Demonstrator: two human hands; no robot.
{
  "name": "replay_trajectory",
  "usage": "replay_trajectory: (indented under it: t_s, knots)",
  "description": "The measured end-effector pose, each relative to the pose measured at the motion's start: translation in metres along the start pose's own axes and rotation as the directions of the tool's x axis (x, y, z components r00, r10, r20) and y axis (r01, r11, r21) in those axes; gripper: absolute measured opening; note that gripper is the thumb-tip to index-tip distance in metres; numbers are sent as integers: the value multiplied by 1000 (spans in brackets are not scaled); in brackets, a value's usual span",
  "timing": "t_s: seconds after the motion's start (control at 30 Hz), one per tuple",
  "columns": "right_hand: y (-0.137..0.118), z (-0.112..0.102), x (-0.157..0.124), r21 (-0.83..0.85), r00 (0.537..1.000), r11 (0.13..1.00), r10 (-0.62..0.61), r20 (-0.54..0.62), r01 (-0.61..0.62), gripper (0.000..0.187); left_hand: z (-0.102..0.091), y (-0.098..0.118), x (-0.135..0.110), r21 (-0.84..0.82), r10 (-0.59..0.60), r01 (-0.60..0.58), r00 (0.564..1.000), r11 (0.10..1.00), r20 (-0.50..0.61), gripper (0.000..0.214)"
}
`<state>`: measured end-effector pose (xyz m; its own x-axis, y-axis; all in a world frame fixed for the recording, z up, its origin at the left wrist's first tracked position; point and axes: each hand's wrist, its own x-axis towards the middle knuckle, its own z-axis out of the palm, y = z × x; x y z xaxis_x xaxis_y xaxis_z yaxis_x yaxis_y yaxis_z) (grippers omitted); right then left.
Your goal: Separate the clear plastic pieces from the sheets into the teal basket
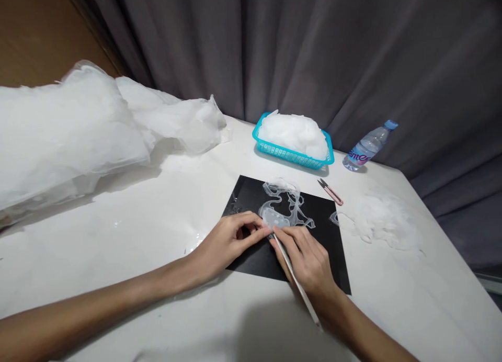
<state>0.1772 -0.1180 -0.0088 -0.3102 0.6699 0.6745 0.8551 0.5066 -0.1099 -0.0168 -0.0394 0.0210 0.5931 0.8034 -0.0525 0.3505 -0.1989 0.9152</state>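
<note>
- Translucent white piece lies flat on the black mat, just beyond your fingertips, its near edge running in under them.
- Your left hand: fingers bent, thumb and forefinger tips close together at that near edge; you cannot tell from here what is between them.
- Your right hand: fingers bent, pinching a thin white stick that slants back toward you, its far end beside your left thumb.
- Looped clear strips sprawl over the mat past the piece.
- White table under everything, glossy in spots, specked here and there.
- Pink-handled snips at the mat's far edge, near its right corner.
- Turquoise basket beyond the mat, heaped with white fluff.
- Water bottle, blue-capped, stands right of the basket.
- Wispy white heap to the right of your mat.
- Bulky bags of white stuffing fill the table's far left.
- Grey curtain hangs in folds behind; brown panel at upper left.
</note>
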Motion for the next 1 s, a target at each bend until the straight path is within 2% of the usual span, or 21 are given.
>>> replay_trajectory:
  t_s: [0.13, 0.17, 0.23, 0.27, 0.33, 0.37, 0.4, 0.47, 0.53, 0.6, 0.67, 0.73, 0.8, 0.87, 0.9, 1.0]
  knots:
    - [-1, 0, 0, 81, 998, 996, 41, 54, -46, 24, 1, 0, 1, -40, 18, -19, 999, 999, -31, 32]
    - [3, -2, 2, 129, 994, 987, 85, 71, -94, 22, 1, 0, 1, -47, 10, -12, 999, 999, -36, 29]
    - [21, -7, 7, 225, 962, 936, 261, 74, -272, 19, 0, -1, 3, -62, -23, 20, 999, 998, -45, 20]
    - [32, -11, 9, 256, 915, 881, 401, 41, -398, 20, -1, -3, 4, -68, -47, 44, 998, 997, -41, 16]
    - [56, -19, 15, 283, 783, 758, 621, -40, -587, 20, -3, -6, 7, -83, -86, 84, 996, 993, -20, 13]
    - [66, -23, 17, 301, 745, 719, 666, -38, -627, 22, -5, -7, 8, -89, -94, 93, 996, 992, -11, 14]
    - [72, -26, 18, 320, 740, 703, 673, -9, -635, 23, -6, -8, 9, -88, -98, 97, 995, 991, 4, 14]
    - [75, -29, 20, 356, 781, 715, 619, 76, -601, 22, -8, -8, 9, -63, -92, 93, 995, 994, 31, 13]
    - [66, -30, 19, 385, 836, 751, 535, 122, -537, 18, -9, -5, 7, -27, -78, 79, 997, 997, 16, 15]
    - [51, -28, 16, 396, 870, 784, 484, 93, -478, 15, -9, 0, 4, -19, -82, 81, 996, 997, -40, 27]
    - [35, -24, 13, 403, 892, 808, 450, 49, -430, 14, -9, 4, 1, -85, -111, 106, 992, 991, -55, 40]
    - [18, -19, 10, 437, 931, 830, 360, 54, -347, 18, -8, 5, 1, -225, -138, 146, 989, 963, 51, 49]
    - [4, -16, 7, 492, 975, 841, 190, 117, -223, 24, -7, 3, 3, -342, -126, 179, 977, 922, 173, 53]
    - [-6, -17, 6, 548, 981, 825, 37, 188, -136, 28, -6, -2, 5, -390, -103, 188, 968, 901, 230, 45]
    - [-8, -19, 6, 574, 979, 809, 5, 204, -123, 30, -6, -5, 7, -396, -94, 184, 967, 899, 235, 39]
    - [-4, -27, 4, 605, 987, 783, 70, 143, -143, 37, -7, -11, 7, -387, -77, 154, 975, 909, 207, 33]
